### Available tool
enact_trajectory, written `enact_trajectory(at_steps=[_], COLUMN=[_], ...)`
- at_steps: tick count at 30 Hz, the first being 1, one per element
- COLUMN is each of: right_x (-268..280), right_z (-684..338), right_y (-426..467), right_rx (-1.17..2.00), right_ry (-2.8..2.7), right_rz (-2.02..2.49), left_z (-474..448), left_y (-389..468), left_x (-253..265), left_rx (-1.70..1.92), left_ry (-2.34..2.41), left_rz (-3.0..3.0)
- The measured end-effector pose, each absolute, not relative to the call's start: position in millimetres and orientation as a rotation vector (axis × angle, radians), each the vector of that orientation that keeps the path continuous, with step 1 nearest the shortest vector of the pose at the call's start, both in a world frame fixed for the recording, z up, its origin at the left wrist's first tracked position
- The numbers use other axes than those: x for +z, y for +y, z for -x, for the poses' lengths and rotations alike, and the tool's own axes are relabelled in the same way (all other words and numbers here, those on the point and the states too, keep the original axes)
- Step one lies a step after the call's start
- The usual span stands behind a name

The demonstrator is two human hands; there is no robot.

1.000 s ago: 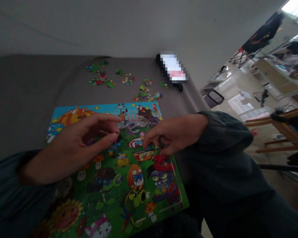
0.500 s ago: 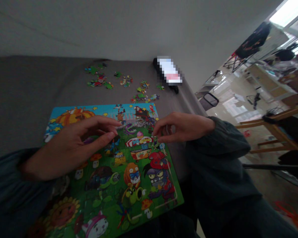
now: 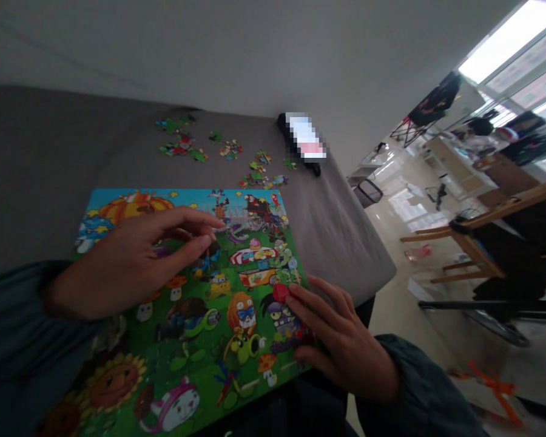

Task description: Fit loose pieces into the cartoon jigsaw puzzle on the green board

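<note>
A colourful cartoon jigsaw puzzle (image 3: 236,273) lies in a flat board in front of me, its picture largely filled with plant and zombie figures. Over its left part is my left hand (image 3: 141,261), index finger stretched out and thumb close beneath the other fingers, with no piece visible between them. My right hand (image 3: 337,334) rests on the puzzle's right edge, fingers spread over the red-hatted zombie figure. It holds nothing that I can see. Part of the picture is hidden beneath both hands.
Several loose puzzle pieces (image 3: 182,142) lie scattered on the grey cloth (image 3: 341,237) beyond the board. A phone (image 3: 304,136) with a blurred screen leans near the wall. To the right, past the table edge, stands a wooden chair (image 3: 482,243).
My right hand has come down from the puzzle's upper right to its lower right edge, and its curled fingers have spread out flat. My left hand has barely moved.
</note>
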State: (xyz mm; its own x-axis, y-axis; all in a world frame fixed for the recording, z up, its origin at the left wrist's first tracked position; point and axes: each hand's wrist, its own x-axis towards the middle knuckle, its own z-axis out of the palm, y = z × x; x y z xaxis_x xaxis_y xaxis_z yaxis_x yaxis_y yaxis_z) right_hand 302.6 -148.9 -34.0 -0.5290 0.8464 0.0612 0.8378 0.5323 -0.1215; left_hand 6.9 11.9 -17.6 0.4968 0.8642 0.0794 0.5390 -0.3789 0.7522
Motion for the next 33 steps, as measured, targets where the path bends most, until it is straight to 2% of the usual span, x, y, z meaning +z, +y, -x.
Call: enact_trajectory(at_steps=[6,17,23,33], right_x=[-40.1,-39.5,-34.9,-28.7], right_z=[-309.6,-313.0,-317.4,-317.5], right_y=[-159.9,-154.3,-150.8,-147.7], right_rx=[-0.026,0.084,0.263,0.219], right_ry=[-2.551,-2.550,-2.520,-2.450], right_rz=[1.541,1.467,1.468,1.351], left_z=[-6.4,-5.9,-8.9,-6.6], left_y=[10.9,10.4,10.1,12.2], left_x=[-15.3,-18.3,-16.5,-20.9], left_rx=[0.616,0.590,0.594,0.633], left_ry=[1.147,1.136,1.142,1.112], left_rz=[-2.104,-2.155,-2.159,-2.190])
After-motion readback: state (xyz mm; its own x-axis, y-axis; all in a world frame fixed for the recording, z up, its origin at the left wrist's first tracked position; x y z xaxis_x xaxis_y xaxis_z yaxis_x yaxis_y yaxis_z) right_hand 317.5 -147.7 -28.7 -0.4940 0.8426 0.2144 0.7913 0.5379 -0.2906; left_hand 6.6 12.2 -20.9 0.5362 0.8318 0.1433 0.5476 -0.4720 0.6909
